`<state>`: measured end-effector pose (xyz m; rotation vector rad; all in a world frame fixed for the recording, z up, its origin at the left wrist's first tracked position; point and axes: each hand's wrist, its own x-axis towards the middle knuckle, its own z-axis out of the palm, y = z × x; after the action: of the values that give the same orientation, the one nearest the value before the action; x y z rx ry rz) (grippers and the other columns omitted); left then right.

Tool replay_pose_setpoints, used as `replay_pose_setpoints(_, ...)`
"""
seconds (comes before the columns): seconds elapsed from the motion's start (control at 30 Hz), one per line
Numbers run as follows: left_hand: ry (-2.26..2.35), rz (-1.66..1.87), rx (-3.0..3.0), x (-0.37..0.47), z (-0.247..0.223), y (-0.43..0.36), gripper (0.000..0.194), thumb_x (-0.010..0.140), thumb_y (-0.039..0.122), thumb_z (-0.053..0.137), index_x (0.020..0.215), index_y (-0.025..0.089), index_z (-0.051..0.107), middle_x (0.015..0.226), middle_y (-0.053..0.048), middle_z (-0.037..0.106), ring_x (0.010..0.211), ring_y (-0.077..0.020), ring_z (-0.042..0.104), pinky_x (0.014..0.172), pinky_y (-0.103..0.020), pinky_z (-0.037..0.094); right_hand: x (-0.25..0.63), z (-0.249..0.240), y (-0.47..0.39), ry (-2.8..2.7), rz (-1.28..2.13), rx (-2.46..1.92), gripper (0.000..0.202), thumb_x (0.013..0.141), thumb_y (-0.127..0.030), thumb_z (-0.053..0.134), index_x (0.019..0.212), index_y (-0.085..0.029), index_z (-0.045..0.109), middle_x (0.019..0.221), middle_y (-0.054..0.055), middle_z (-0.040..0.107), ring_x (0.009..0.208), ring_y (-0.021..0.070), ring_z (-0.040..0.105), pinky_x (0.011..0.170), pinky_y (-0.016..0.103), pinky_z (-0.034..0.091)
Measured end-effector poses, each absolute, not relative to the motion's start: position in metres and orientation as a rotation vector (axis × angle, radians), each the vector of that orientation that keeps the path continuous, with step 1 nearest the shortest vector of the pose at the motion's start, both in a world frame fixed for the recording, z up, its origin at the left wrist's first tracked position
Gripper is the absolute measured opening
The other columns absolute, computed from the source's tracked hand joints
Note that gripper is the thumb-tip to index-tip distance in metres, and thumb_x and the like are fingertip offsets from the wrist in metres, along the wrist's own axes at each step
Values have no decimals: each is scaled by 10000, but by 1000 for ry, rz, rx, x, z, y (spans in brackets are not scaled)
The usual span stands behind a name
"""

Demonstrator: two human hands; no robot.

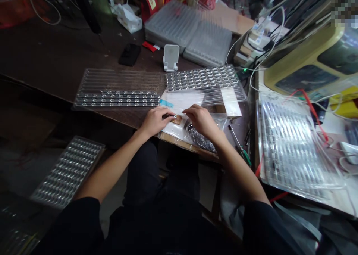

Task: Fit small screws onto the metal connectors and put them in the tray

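My left hand (pixel 155 120) is closed in a pinch on a small dark part (pixel 167 116) with a shiny tip, whose exact kind I cannot make out. Just to the right, the fingers of my right hand (pixel 200 118) are pressed together; whatever they may hold is too small to see. Under my right wrist lies a transparent bag of small shiny metal pieces (pixel 201 138). Beyond my left hand is a transparent ribbed tray (pixel 120 79), its near rows filled with dark and silver parts. Another tray, holding rows of metallic parts (pixel 201 77), lies beyond my right hand.
A green-handled screwdriver (pixel 240 146) lies right of the bag. Behind the trays stand a white phone stand (pixel 170 57), a black phone-like object (pixel 129 54) and stacked ribbed trays (pixel 173 23). More filled trays (pixel 291 146) are at right, and one tray (pixel 68 171) sits lower left.
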<state>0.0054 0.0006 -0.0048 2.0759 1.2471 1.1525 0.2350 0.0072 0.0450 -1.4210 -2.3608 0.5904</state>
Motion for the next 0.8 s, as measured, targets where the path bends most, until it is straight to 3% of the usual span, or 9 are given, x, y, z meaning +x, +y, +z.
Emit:
replay_pose_setpoints(0.27,1399,1306,1821,-1,-2,0,95,891,258,736,966,201,749,971,-47,786,899,-204,725,838,-318,538,215,20,9,-2172,730,-1274,174,919,-138,670,981,-195,822,939,68,802,846,201,734,812,276,534)
replay_pose_setpoints(0.57,1410,1295,1884,1,0,2,84,901,240,704,966,189,716,977,-52,769,913,-201,711,842,-317,522,209,21,9,-2267,717,-1269,191,976,-107,590,995,-151,775,1001,92,782,926,200,702,861,283,502)
replay_pose_setpoints(0.8,1508,1249,1952,6,12,-1,71,901,232,701,951,189,723,962,-49,766,910,-207,694,849,-327,513,196,32,-7,-2665,278,-1299,219,1017,-101,540,1101,-105,743,1057,169,738,1030,264,636,851,338,478)
